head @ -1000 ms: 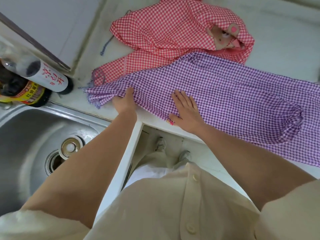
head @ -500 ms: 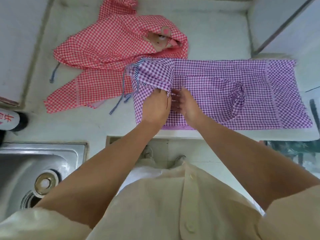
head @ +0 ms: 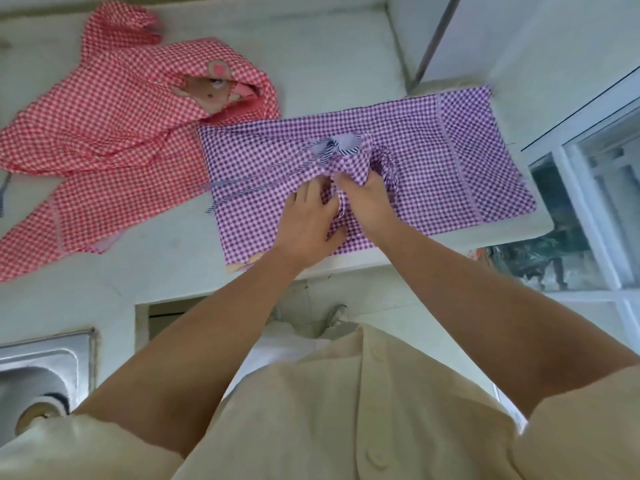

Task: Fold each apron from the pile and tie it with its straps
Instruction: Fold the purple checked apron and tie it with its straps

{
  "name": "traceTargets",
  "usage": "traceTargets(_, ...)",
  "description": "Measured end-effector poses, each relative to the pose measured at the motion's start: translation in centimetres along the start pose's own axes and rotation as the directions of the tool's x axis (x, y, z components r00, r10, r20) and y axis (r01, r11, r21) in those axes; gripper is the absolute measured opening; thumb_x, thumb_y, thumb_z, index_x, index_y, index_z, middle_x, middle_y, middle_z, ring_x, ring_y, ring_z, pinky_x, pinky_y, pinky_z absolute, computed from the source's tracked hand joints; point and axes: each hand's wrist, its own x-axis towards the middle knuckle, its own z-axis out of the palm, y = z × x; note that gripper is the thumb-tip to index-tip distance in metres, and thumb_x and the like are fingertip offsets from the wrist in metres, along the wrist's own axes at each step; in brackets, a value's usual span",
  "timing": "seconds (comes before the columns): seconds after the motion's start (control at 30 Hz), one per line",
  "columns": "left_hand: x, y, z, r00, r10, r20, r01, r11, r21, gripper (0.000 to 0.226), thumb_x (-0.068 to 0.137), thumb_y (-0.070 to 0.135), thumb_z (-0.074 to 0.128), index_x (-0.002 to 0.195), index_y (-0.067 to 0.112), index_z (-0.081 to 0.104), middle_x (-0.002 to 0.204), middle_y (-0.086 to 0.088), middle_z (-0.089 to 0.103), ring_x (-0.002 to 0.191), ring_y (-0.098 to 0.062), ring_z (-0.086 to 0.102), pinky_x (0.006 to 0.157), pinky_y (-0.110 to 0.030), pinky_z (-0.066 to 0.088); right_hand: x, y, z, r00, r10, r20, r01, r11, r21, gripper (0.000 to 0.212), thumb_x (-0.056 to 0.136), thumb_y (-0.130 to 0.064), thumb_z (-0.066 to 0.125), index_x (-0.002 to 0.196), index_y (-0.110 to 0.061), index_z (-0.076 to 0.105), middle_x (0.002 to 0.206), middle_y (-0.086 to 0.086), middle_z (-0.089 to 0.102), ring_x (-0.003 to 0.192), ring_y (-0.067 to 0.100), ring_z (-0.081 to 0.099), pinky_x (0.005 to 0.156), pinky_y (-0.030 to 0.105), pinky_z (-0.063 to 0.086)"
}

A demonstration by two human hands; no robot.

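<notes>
Judging from the middle of the frame, the work is early. Only the purple apron (head: 450,161) is in hand. It lies as a long flattened band across the counter (head: 329,64), so at least a first fold looks made, but it is not yet a compact bundle and nothing is tied. Its striped straps (head: 235,192) trail loose over its left part. The red apron (head: 114,133) in the upper left is a rumpled heap, neither folded nor tied, so most of the task is left.

The right hand (head: 367,195) has its fingers (head: 349,180) curled tightly round a raised bunch of purple cloth at the band's centre, gathering it upward. The left hand (head: 308,223) lies just beside it, the two nearly touching. Its fingers (head: 308,192) are slightly spread and gently bent, tips resting at the foot of that same bunch, the thumb lying low on the cloth. Whether they pinch a fold or only press on it cannot be told from here.

Outward from the hands, the purple apron runs from the frame's centre to the right, its near edge at the counter's lip. Its left end is touching the red apron, which shows a bear patch (head: 207,88) near its top. A steel sink (head: 41,368) sits at the lower left and a window (head: 588,202) at the right edge.
</notes>
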Motion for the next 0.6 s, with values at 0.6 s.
traceTargets(0.6,2.9,0.9,3.2,0.979,-0.201,0.027,0.201,0.98,0.002,0.068,0.095,0.058,0.015,0.15,0.021,0.034,0.154,-0.013,0.028,0.145,-0.033,0.018,0.121,-0.052,-0.001,2.3,1.3,-14.0,0.836,0.371,-0.404,-0.212,0.898,0.386,0.036,0.096,-0.025,0.049,0.132,-0.02,0.045,0.121,0.002,0.059,0.108,0.029,0.061,0.093,0.048,0.053)
